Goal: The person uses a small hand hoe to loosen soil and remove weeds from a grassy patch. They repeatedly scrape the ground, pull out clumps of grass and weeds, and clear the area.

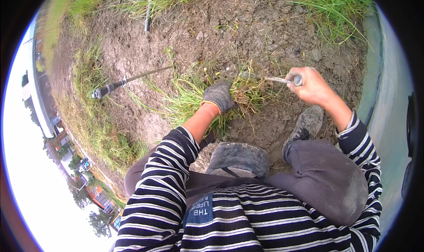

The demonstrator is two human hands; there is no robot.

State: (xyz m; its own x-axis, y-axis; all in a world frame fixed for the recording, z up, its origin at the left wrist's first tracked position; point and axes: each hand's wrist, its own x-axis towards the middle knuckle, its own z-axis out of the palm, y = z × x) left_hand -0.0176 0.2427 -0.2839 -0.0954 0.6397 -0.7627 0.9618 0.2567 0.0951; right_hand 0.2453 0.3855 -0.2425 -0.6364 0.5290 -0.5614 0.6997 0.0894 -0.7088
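Observation:
My left hand [219, 95], in a grey knit glove with an orange cuff, is closed around a clump of uprooted-looking green grass [185, 101]. Tangled brown roots and stems [250, 94] stick out on the right side of the glove. My bare right hand [309, 84] grips the handle of a small hand tool [278, 79]. Its thin metal shank points left toward the clump. The tool's far end [246, 74] is blurred and partly lost among the stems, so its shape is unclear.
Bare clumpy soil [139, 50] surrounds the clump. At left, a rod with a black sleeve [111, 88] slants over the ground; another dark tube [147, 20] stands farther off. Tall grass [334, 10] grows at upper right, beside pale sheeting [391, 79]. My dusty boot [306, 122] is near the tool.

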